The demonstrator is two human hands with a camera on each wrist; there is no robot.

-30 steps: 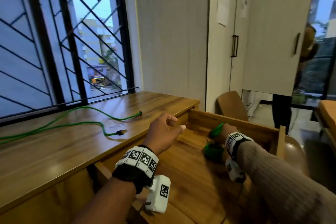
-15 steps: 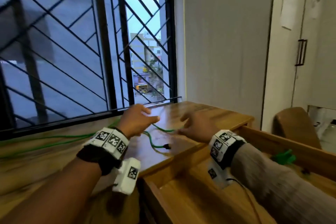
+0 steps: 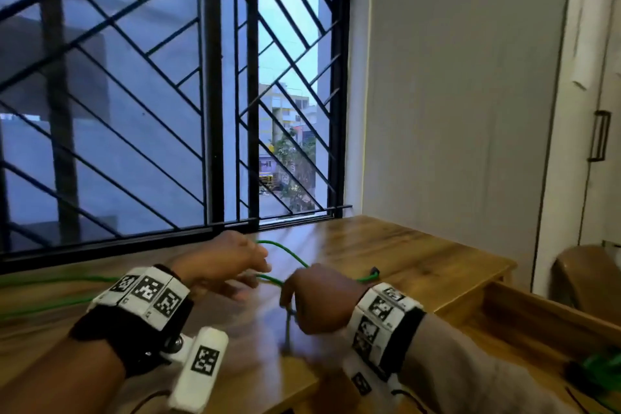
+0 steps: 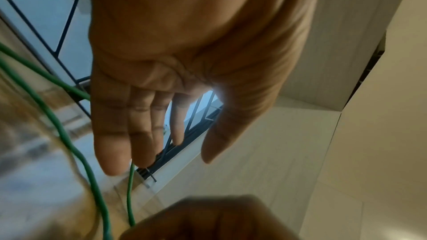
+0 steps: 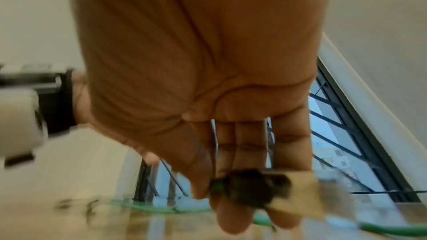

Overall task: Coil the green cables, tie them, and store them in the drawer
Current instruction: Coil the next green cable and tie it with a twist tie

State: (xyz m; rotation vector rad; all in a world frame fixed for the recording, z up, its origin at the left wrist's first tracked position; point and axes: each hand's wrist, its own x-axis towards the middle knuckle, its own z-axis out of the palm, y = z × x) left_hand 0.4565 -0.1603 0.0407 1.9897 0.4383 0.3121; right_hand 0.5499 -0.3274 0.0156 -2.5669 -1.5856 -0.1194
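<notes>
A long green cable (image 3: 289,254) lies across the wooden desk (image 3: 420,262) from the left edge to my hands, and one dark plug (image 3: 373,270) rests on the desk behind my right wrist. My right hand (image 3: 316,299) pinches the cable's other dark plug (image 5: 251,189) between thumb and fingers. My left hand (image 3: 228,262) hovers just above the cable (image 4: 62,134) with straight fingers (image 4: 138,134), holding nothing. A coiled green cable (image 3: 601,368) lies in the open drawer (image 3: 551,309) at the lower right.
A barred window (image 3: 215,111) runs along the desk's far edge, and a grey wall closes its right end. A brown chair (image 3: 588,276) stands beyond the drawer, by a cupboard door with a dark handle (image 3: 599,136).
Both hands left the drawer and came over the desk as the view swung left. The right hand, empty half a second ago, now pinches the cable's plug.
</notes>
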